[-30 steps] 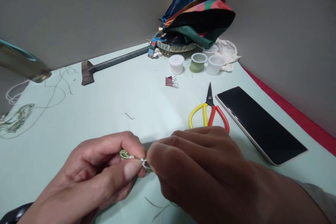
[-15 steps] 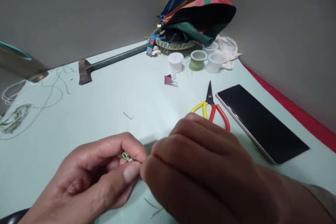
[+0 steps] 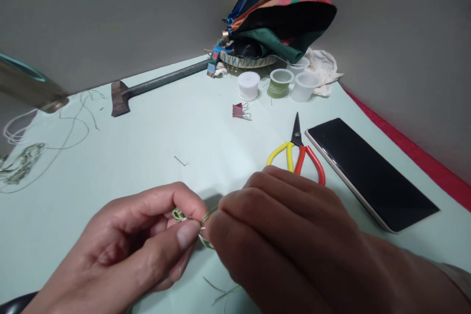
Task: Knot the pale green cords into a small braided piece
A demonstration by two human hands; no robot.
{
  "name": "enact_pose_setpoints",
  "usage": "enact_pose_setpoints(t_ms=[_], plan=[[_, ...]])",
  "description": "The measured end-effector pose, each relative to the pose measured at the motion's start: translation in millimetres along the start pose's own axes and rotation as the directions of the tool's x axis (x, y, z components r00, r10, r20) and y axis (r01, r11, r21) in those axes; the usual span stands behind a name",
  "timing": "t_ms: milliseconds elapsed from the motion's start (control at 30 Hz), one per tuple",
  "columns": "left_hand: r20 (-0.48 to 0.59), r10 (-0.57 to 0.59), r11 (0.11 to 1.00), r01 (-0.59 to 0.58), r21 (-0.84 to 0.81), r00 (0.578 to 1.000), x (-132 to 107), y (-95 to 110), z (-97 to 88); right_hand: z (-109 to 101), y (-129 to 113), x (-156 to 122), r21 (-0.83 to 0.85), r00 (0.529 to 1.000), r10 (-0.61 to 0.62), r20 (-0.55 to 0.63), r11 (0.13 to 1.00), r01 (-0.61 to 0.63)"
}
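My left hand [image 3: 147, 235] pinches a green and white knotted cord [image 3: 178, 214] between thumb and forefinger; a small loop of it shows inside the curled fingers. Close against those fingertips, my right hand [image 3: 279, 235] is closed on the green cord strands that run out of the pinch. Its own fingertips are mostly hidden behind the knuckles. Some short green thread ends [image 3: 221, 292] lie on the table below the hands. Just beyond my right hand rest scissors [image 3: 297, 144] with yellow and red handles, partly covered by the knuckles.
A phone [image 3: 371, 171] lies at the right. Farther back are a pink binder clip [image 3: 241, 110], a white thread spool [image 3: 248, 86], a green thread spool [image 3: 279, 83], a folded colourful umbrella [image 3: 279, 19] and a hammer-like tool [image 3: 162, 81]. Tangled green cord [image 3: 24, 162] lies at left.
My right hand has shifted slightly right, opening a small gap from the left fingertips where cord strands now show. The left hand stays nearly in place, still pinching.
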State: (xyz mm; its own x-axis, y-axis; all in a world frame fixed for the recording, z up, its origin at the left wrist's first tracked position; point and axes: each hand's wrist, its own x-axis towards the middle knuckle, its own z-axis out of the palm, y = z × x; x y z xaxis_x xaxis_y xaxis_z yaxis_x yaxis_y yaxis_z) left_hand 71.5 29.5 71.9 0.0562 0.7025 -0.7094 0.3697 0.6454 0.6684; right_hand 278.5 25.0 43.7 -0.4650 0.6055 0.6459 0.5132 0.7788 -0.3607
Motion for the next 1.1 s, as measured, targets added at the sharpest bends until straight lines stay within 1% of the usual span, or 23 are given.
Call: enact_pose_setpoints(t_ms=[33,67,133,200,233,267,333,367,467,533,633,700,767,833,900,933,1033,1100], plan=[[-0.004,-0.012,1.000,0.012,0.009,1.000,0,2,0.6,-1,0,1,-0.027,1.000,-0.003,0.023,1.000,0.004],[0.006,0.002,1.000,-0.003,0.016,1.000,1,2,0.6,-2,0,2,-0.041,0.998,0.006,0.059,0.999,-0.004],[0.047,0.051,0.999,-0.051,0.012,0.998,5,-1,-0.9,-1,-2,3,-0.048,0.990,0.064,0.128,0.997,-0.059],[0.100,0.145,0.989,-0.145,-0.004,0.984,11,-9,-4.0,4,-5,2,-0.058,0.990,0.084,0.111,0.995,-0.077],[0.113,0.202,0.979,-0.203,-0.003,0.973,14,-14,-5.8,7,-6,1,-0.083,0.994,0.084,0.076,0.994,-0.078],[0.117,0.258,0.966,-0.260,0.005,0.959,17,-19,-7.6,10,-7,0,-0.109,0.998,0.059,0.038,0.993,-0.055],[0.085,0.333,0.940,-0.337,0.044,0.939,20,-27,-9.9,16,-6,-2,-0.162,0.999,0.015,-0.032,0.987,-0.020],[0.062,0.359,0.930,-0.362,0.068,0.931,21,-29,-10.3,19,-5,-3,-0.173,0.999,0.016,-0.038,0.985,-0.023],[0.009,0.409,0.905,-0.407,0.127,0.912,21,-30,-7.8,22,-3,-5,-0.129,0.997,0.071,-0.018,0.989,-0.073],[-0.012,0.440,0.885,-0.432,0.172,0.898,21,-28,-4.7,21,-1,-5,-0.040,0.995,0.094,0.035,0.995,-0.093],[-0.018,0.455,0.869,-0.439,0.226,0.891,21,-25,-2.1,14,3,-5,0.119,0.983,0.094,0.158,0.986,-0.113],[-0.014,0.430,0.879,-0.415,0.233,0.903,20,-23,-2.7,7,5,-4,0.177,0.963,0.099,0.249,0.973,-0.146],[0.016,0.406,0.895,-0.401,0.198,0.914,18,-20,-5.0,-1,9,-2,0.210,0.941,0.104,0.323,0.961,-0.179],[0.038,0.348,0.927,-0.350,0.135,0.937,16,-16,-8.8,-8,12,-1,0.238,0.927,0.105,0.359,0.950,-0.200],[0.069,0.295,0.950,-0.300,0.082,0.953,14,-12,-13.7,-13,14,1,0.244,0.925,0.102,0.366,0.949,-0.201],[0.076,0.277,0.956,-0.283,0.081,0.958,14,-12,-16.2,-15,14,2,0.233,0.928,0.101,0.358,0.953,-0.194],[0.107,0.324,0.939,-0.333,0.084,0.940,15,-15,-22.0,-15,14,4,0.177,0.926,0.150,0.348,0.959,-0.222],[0.128,0.346,0.933,-0.355,0.056,0.930,16,-19,-23.2,-14,13,4,0.167,0.923,0.177,0.343,0.955,-0.245]])
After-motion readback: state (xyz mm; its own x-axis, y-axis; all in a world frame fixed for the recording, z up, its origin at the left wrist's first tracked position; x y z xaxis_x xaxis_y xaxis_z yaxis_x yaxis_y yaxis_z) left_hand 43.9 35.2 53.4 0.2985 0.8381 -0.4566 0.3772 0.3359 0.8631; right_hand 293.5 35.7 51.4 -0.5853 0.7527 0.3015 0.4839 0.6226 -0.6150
